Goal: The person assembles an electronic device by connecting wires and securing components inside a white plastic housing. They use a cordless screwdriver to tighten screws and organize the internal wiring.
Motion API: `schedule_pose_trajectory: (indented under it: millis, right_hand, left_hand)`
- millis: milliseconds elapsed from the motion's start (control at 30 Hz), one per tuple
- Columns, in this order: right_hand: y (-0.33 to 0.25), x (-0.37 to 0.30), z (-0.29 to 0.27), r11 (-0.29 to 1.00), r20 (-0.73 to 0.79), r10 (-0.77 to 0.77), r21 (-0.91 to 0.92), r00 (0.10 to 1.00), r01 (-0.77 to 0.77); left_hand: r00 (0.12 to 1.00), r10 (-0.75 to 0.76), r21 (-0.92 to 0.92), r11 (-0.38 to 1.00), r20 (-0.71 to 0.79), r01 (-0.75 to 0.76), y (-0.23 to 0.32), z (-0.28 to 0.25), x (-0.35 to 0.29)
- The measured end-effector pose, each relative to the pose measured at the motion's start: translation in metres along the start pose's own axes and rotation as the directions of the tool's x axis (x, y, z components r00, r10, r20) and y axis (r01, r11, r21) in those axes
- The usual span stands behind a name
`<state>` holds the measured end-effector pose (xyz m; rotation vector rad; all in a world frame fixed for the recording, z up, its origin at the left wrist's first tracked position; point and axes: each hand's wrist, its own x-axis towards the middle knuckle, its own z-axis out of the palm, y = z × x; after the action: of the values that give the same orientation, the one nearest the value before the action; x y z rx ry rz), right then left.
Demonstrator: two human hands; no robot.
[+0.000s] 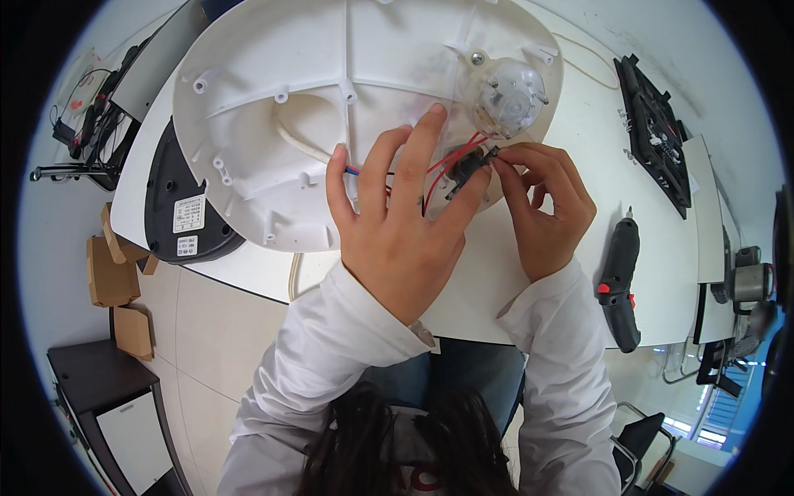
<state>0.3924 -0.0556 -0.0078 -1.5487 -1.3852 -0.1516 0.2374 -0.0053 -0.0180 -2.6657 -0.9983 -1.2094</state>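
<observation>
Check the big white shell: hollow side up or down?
Hollow side up: the white shell shows its inner ribs and screw posts to the head camera looking down.

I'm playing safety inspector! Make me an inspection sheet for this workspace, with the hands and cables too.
Surface: smooth white table.
Job's things: large white plastic shell, ribbed inside facing up; clear round plastic housing; small dark part.
Clutter: black-and-red power screwdriver; open black tool case.
Hands: left hand spread over the shell; right hand pinching the dark part.
Cables: thin red wires; thick white cable.
Surroundings: brown cardboard boxes on the floor.
</observation>
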Motion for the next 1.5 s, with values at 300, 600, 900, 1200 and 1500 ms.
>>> schedule_pose_trajectory:
  millis: [300,600,900,1200,1500]
  right_hand:
    - [-0.001,0.000,0.003,0.998,-0.026,0.068,0.007,0.997,-0.068]
    - [-0.003,0.001,0.002,0.995,-0.018,0.089,0.040,0.996,-0.088]
    - [-0.010,0.003,0.002,0.995,-0.034,0.091,0.042,0.995,-0.090]
    - [0.000,0.002,0.004,0.993,-0.046,0.098,0.078,0.994,-0.094]
    - [0.004,-0.001,0.004,0.993,-0.042,0.108,0.053,0.993,-0.106]
  left_hand:
    - [1.000,-0.003,0.007,1.000,0.019,0.003,0.000,-0.001,0.000]
    - [1.000,0.015,0.045,0.999,-0.022,-0.014,-0.001,0.003,-0.001]
    - [0.997,-0.048,0.087,0.995,-0.060,0.053,0.009,-0.003,0.013]
    - [0.998,-0.026,0.105,0.994,-0.064,0.032,0.006,0.001,0.017]
    - [0.999,0.011,0.048,0.999,-0.052,-0.009,0.003,0.000,0.016]
